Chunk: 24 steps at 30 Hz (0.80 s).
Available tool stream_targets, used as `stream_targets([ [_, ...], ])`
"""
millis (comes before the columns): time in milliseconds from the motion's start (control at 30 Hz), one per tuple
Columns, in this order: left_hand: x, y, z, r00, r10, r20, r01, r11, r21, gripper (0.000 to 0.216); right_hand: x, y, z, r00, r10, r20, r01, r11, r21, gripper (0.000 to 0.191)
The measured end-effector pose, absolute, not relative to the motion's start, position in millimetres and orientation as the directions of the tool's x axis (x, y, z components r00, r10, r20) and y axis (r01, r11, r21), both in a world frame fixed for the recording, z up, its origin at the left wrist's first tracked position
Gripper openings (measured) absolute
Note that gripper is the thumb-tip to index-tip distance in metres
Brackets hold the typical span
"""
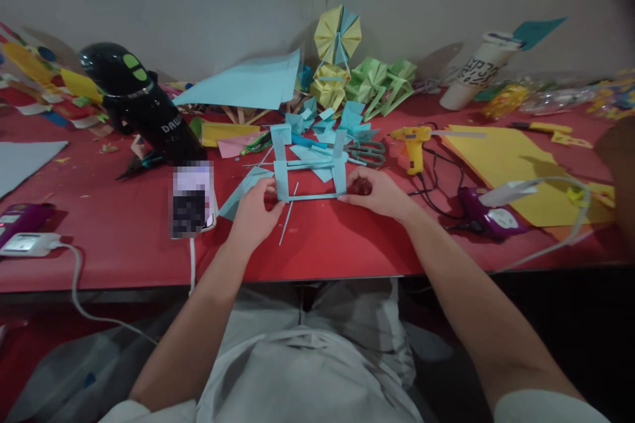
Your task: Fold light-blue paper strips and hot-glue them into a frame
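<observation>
A light-blue paper frame (312, 197) of folded strips and thin rolled rods stands on the red table between my hands. My left hand (256, 210) pinches its lower left corner. At the lower right corner, my right hand (378, 193) grips the frame with thumb and fingers. A thin blue paper stick (288, 215) lies on the table just right of my left fingers. Behind the frame are blue paper scraps (353, 117) and scissors (370, 153), whose handles show. A blue paper sheet (245, 190) lies partly behind my left hand.
A yellow glue gun (414, 145) with a black cord stands to the right, near yellow paper (516, 168) and a purple power strip (491, 215). Left are a phone (192, 201) on a cable and a black bottle (149, 106). Folded paper fans (338, 36) stand by the wall.
</observation>
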<state>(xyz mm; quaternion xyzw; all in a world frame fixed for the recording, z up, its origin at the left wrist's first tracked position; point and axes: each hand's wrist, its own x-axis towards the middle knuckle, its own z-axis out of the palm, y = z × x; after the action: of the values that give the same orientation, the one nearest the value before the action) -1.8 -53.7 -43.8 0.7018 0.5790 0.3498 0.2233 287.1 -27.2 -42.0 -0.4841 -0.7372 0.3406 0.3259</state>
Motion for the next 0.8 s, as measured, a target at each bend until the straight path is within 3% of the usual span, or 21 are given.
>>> stream_targets([
  [267, -2.6, -54.8, -44.9, 0.125, 0.963, 0.238, 0.635, -0.262, 0.727, 0.027, 290.4, -23.3, -45.3, -0.430, 0.866, 0.256, 0.502, 0.465, -0.729, 0.030],
  [800, -3.9, -53.3, -46.9, 0.114, 0.965, 0.236, 0.643, -0.253, 0.723, 0.026, 289.0, -24.5, -42.2, -0.442, 0.855, 0.273, 0.489, 0.484, -0.726, 0.028],
])
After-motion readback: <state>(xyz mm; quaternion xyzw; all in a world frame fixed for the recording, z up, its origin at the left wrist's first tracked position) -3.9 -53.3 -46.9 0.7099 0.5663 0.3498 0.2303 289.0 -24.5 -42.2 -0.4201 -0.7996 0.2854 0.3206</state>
